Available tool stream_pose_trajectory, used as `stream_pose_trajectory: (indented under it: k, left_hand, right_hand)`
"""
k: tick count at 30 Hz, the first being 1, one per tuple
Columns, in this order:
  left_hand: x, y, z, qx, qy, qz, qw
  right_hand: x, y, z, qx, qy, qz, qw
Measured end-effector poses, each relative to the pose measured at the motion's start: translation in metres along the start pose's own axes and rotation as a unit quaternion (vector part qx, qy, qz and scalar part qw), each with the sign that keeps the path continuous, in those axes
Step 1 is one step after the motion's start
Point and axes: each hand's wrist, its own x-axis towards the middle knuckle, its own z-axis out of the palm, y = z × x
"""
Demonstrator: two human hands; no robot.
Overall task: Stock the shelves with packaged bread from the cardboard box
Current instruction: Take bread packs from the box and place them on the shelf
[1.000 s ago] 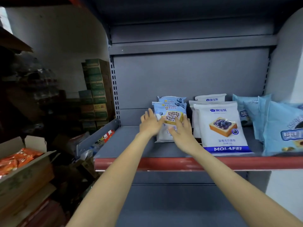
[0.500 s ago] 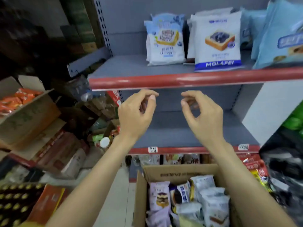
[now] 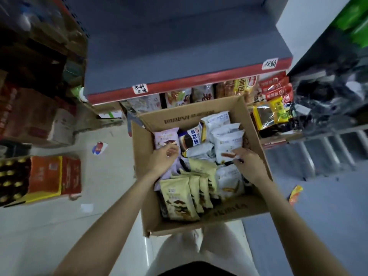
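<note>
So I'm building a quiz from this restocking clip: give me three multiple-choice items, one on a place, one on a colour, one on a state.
1. Where are both hands?
A. On the shelf
B. Inside the cardboard box
C. On the floor

2. What colour is the shelf's front edge?
A. Red
B. Green
C. White

3. The grey shelf above the box is:
A. Full
B. Half stocked
C. Bare

Key: B, the left hand and right hand reach among packets in the cardboard box; A, the shelf edge is red; C, nothing lies on the grey shelf.
</note>
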Motion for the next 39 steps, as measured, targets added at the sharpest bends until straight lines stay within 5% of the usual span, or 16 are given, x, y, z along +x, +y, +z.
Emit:
stream_pose_trajectory:
  k: [7,20,33,39]
  left_hand:
    - [0.072,0.013,0.088,0.043,-0.073,-0.009,0.996]
    - [0.176,0.025,0.153,-0.141,-0.074,-0.046,0.986]
    - [0.22,0.051,0.173,0.071,-0.114,-0.001,0.991]
    - [0.202,0.026,0.152,0.029,-0.003,0.055,0.998]
  right_hand:
    - [0.042,0.063,0.047,0.153,-0.029,0.157,0.975]
    - [0.13,0.103,0.11,0.306,0.035,0.165,0.937]
    - [0.138,0.119,0.13,0.388,0.036,0.159,0.907]
    - [0.134,0.121,0.124,0.38,0.018,0.137,0.915]
